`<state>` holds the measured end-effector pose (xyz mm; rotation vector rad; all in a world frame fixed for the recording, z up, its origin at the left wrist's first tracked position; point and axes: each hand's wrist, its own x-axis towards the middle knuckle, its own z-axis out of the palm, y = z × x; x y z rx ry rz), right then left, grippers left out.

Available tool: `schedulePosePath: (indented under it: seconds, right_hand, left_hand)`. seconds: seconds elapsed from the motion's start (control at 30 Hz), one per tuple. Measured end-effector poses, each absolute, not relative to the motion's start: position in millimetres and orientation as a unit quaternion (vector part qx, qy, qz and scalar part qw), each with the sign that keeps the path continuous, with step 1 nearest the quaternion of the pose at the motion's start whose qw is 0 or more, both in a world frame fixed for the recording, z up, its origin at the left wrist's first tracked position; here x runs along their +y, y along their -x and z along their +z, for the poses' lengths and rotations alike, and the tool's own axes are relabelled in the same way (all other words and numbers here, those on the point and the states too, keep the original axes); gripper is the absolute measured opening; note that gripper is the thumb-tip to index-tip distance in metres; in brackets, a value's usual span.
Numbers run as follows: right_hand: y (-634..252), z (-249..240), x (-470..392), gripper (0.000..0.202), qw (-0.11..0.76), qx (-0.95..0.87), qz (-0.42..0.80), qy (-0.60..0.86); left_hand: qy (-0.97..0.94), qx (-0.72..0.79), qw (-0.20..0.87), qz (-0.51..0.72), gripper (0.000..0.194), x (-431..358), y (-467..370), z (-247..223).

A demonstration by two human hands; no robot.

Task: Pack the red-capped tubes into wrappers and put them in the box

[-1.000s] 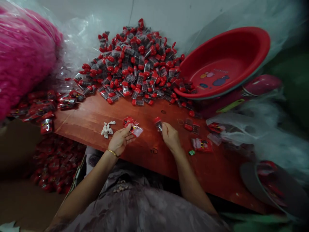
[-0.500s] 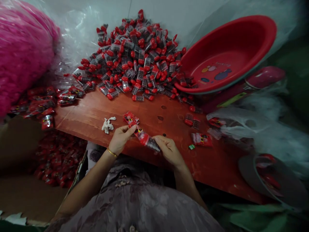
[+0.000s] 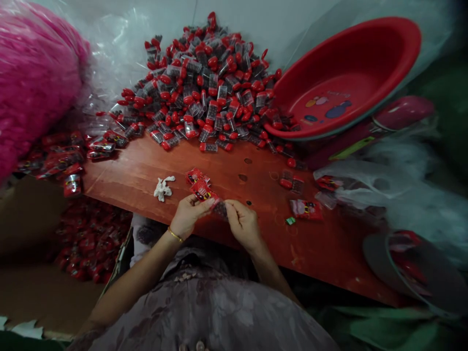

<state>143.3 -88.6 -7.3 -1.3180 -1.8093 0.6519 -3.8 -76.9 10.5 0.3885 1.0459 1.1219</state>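
Observation:
My left hand (image 3: 188,215) pinches a small red printed plastic packet (image 3: 203,189) over the table's near edge. Close beside it, my right hand (image 3: 243,225) has its thumb and fingers closed on the packet's right end, where a small container with dark contents (image 3: 220,208) shows between the hands. How far the container sits inside the packet I cannot tell. Another red packet (image 3: 193,174) lies just beyond. To the left is a crumpled white scrap (image 3: 163,188).
A heap of red-capped clear containers (image 3: 197,92) covers the table's back. At right are a tilted red basin (image 3: 365,78), a filled packet (image 3: 306,209) and a grey bin (image 3: 383,263). Finished-looking packets (image 3: 60,158) lie left, above a carton of red packets (image 3: 89,239). A pink bag (image 3: 38,78) stands behind.
My right hand has moved left, close to my left hand. Less of the dark container shows between them. My left hand has shifted slightly right.

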Motion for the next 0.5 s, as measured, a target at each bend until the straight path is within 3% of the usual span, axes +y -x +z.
schedulePosePath:
  seconds: [0.1, 0.37, 0.5]
  right_hand:
    - [-134, -9, -89, 0.028, 0.408, -0.702, 0.213, 0.543]
    - [-123, -8, -79, 0.028, 0.408, -0.692, 0.266, 0.533]
    - [-115, -15, -81, 0.025, 0.456, -0.620, 0.368, 0.521]
  left_hand:
    - [-0.143, 0.466, 0.694, 0.529, 0.043, -80, -3, 5]
    - [-0.178, 0.465, 0.667, 0.554, 0.037, -74, -3, 3]
    - [-0.197, 0.468, 0.655, 0.560, 0.028, -67, 5, 4]
